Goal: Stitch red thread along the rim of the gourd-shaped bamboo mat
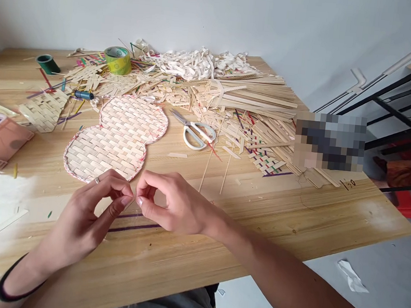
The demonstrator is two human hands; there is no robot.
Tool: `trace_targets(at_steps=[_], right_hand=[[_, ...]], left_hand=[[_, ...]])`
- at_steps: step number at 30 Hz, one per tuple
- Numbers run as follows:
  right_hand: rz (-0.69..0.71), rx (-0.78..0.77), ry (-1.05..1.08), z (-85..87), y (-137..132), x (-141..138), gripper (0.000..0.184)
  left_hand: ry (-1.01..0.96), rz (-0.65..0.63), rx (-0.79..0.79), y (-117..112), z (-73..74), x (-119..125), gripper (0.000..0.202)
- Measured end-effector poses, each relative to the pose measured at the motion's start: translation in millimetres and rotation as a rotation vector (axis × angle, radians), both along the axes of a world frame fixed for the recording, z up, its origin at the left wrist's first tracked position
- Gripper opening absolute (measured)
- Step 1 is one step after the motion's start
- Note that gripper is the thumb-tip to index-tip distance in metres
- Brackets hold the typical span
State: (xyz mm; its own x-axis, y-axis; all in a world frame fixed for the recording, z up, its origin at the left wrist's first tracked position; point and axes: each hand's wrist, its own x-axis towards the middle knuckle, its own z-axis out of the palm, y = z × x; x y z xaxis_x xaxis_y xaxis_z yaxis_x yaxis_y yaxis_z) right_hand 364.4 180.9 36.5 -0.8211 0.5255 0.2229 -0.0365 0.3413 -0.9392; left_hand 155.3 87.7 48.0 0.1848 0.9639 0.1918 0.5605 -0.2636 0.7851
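My left hand [94, 211] and my right hand [166, 201] meet fingertip to fingertip over the front of the table, each in a pinch. Something thin and pale shows at the left fingertips, too fine to name; what the right fingers pinch is hidden. Just beyond the hands lies a woven mat [120, 133] of pale strips, shaped in two round lobes, with a red-and-white stitched edge. White-handled scissors [195, 133] rest to its right, blades spread a little. Two purple strips [136, 226] lie on the wood under my hands.
On the table [255, 236], a heap of pale strips [175, 90] and white fabric ribbons [199, 64] fills the back. A yellow-green tape roll [118, 61], green spool [48, 64] and blue thread spool [83, 95] stand or lie left. A pink box [1, 139] sits at the left edge.
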Motion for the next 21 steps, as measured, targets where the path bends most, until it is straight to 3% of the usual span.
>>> trace_targets(at_steps=[6, 15, 21], right_hand=[[0.002, 0.008, 0.037, 0.3, 2.3, 0.0, 0.010], [-0.048, 0.155, 0.072, -2.3, 3.6, -2.1, 0.012], [-0.084, 0.234, 0.057, -2.9, 4.5, -2.2, 0.011]], left_hand=[[-0.086, -0.002, -0.116, 0.2, -2.8, -0.6, 0.011], [-0.222, -0.018, -0.319, -2.2, -12.1, -3.8, 0.018], [-0.227, -0.018, -0.302, -2.8, -12.4, -5.0, 0.018]])
